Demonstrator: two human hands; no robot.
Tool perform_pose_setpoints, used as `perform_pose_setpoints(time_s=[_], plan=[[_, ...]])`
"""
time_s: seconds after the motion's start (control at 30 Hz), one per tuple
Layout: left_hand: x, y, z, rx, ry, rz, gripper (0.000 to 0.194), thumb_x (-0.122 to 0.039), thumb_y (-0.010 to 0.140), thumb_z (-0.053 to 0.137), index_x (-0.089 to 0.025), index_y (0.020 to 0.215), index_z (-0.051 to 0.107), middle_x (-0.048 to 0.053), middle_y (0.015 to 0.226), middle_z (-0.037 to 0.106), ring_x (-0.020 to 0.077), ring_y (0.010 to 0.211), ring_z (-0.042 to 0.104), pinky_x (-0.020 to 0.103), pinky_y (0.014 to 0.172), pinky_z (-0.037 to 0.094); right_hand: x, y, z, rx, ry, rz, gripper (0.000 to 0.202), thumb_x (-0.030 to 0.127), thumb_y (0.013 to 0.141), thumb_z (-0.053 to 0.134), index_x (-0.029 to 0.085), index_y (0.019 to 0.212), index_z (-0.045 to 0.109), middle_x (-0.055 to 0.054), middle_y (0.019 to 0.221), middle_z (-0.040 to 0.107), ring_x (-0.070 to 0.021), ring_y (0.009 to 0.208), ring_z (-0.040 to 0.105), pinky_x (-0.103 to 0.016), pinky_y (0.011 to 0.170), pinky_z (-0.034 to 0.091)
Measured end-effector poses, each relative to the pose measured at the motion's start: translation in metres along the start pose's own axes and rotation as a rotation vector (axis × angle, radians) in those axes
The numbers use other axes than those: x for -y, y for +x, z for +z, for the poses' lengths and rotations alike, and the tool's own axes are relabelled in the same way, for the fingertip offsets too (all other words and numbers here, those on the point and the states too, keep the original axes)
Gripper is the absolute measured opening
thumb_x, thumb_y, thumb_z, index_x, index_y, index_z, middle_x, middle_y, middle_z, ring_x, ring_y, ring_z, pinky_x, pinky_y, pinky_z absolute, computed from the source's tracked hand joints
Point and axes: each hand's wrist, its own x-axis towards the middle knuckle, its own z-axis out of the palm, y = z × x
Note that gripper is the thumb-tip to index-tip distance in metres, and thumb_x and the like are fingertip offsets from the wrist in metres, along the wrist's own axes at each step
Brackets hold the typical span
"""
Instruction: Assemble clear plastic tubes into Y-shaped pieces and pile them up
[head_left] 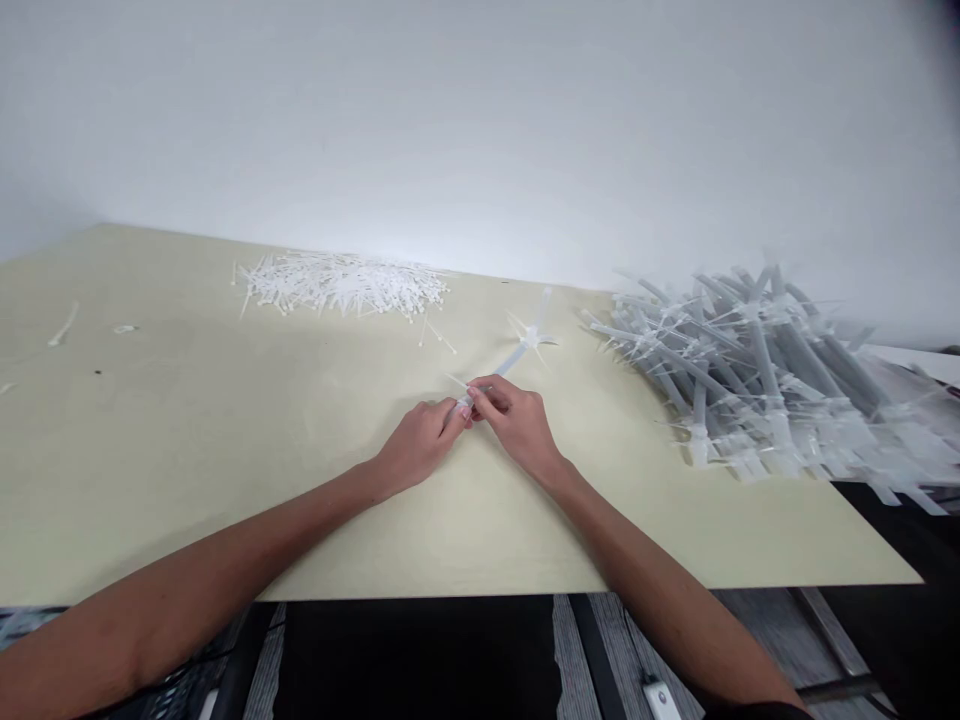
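Near the middle of the table, my left hand [421,440] is closed on the near end of a translucent tube [511,360]. My right hand [516,418] meets it there, thumb and fingers pinched around a thin white cable tie [457,381] at that end. The tube runs away from my hands toward the back. Around its far part sits a star-like cluster of white ties [532,338] with ends sticking out. My fingers hide most of the near end.
A pile of loose white cable ties [341,283] lies at the back left of the table [225,430]. A large heap of tied grey-white tubes [765,370] covers the right side. Small scraps [66,325] lie far left. A wall [480,130] stands behind.
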Motion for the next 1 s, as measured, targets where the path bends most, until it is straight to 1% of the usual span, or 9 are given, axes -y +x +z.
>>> perform_pose_setpoints(time_s=[0.33,0.43,0.53,0.6,0.67,0.73,0.83,0.9,1.0], plan=[[0.000,0.000,0.000,-0.012,0.037,0.005,0.040,-0.042,0.093,0.024,-0.019,0.071,0.048,0.000,0.063,0.052,0.0153,0.059,0.045,0.031,0.062,0.034,0.004,0.000,0.001,-0.009,0.113,0.070,0.024,0.043,0.086,0.048,0.023,0.086,0.061,0.001,0.064,0.066,-0.0161,0.064,0.068,-0.030,0.070,0.054],[-0.002,0.000,-0.001,-0.021,-0.090,-0.020,0.041,-0.044,0.093,0.024,-0.019,0.070,0.047,-0.001,0.059,0.048,0.0139,0.056,0.044,0.029,0.059,0.033,0.006,-0.002,0.002,-0.021,0.136,0.056,0.027,0.042,0.086,0.050,0.025,0.105,0.059,0.002,0.068,0.067,-0.0155,0.068,0.067,-0.032,0.077,0.052],[-0.004,0.000,-0.002,-0.061,-0.257,-0.076,0.045,-0.049,0.093,0.022,-0.019,0.078,0.051,-0.002,0.057,0.045,0.0130,0.054,0.043,0.027,0.056,0.033,0.006,-0.003,0.009,-0.065,0.332,0.084,0.051,0.040,0.084,0.055,0.027,0.131,0.038,0.003,0.073,0.066,-0.0152,0.074,0.066,-0.036,0.083,0.051],[-0.004,0.000,-0.002,-0.086,-0.330,-0.108,0.049,-0.053,0.092,0.020,-0.018,0.083,0.053,-0.002,0.058,0.045,0.0131,0.055,0.043,0.027,0.055,0.034,0.004,-0.002,0.014,-0.101,0.534,0.158,0.062,0.040,0.082,0.058,0.025,0.134,0.028,0.001,0.079,0.067,-0.0150,0.076,0.066,-0.036,0.082,0.051],[-0.004,0.000,-0.001,-0.090,-0.345,-0.120,0.051,-0.054,0.092,0.019,-0.018,0.082,0.053,-0.001,0.058,0.045,0.0131,0.055,0.043,0.026,0.055,0.034,0.002,0.000,0.017,-0.095,0.723,0.268,0.059,0.041,0.080,0.061,0.021,0.128,0.033,-0.003,0.085,0.067,-0.0152,0.075,0.065,-0.035,0.079,0.052],[-0.004,0.000,-0.001,-0.051,-0.308,-0.096,0.052,-0.055,0.092,0.020,-0.018,0.077,0.052,-0.001,0.057,0.045,0.0126,0.053,0.042,0.026,0.054,0.034,0.000,0.003,0.016,-0.010,0.845,0.355,0.046,0.042,0.080,0.061,0.016,0.115,0.046,-0.006,0.087,0.067,-0.0147,0.071,0.064,-0.033,0.075,0.052],[-0.003,-0.001,-0.001,0.049,-0.238,-0.008,0.052,-0.054,0.092,0.022,-0.018,0.067,0.050,-0.001,0.056,0.047,0.0118,0.052,0.042,0.027,0.056,0.035,-0.002,0.006,0.011,0.123,0.881,0.383,0.037,0.044,0.079,0.060,0.014,0.100,0.058,-0.008,0.088,0.066,-0.0121,0.063,0.058,-0.029,0.066,0.050],[-0.002,-0.001,-0.002,0.089,-0.254,0.001,0.054,-0.053,0.092,0.021,-0.018,0.064,0.051,0.000,0.057,0.049,0.0120,0.054,0.044,0.027,0.059,0.036,-0.003,0.007,0.007,0.131,0.869,0.390,0.034,0.043,0.078,0.061,0.014,0.097,0.060,-0.007,0.087,0.066,-0.0119,0.062,0.057,-0.029,0.063,0.049],[0.002,0.002,-0.006,0.007,-0.310,-0.092,0.053,-0.056,0.091,0.023,-0.018,0.068,0.053,0.000,0.058,0.049,0.0126,0.056,0.046,0.027,0.059,0.037,-0.002,0.007,0.002,0.134,0.905,0.392,0.029,0.040,0.080,0.059,0.016,0.096,0.061,-0.005,0.083,0.064,-0.0147,0.074,0.060,-0.030,0.072,0.051]])
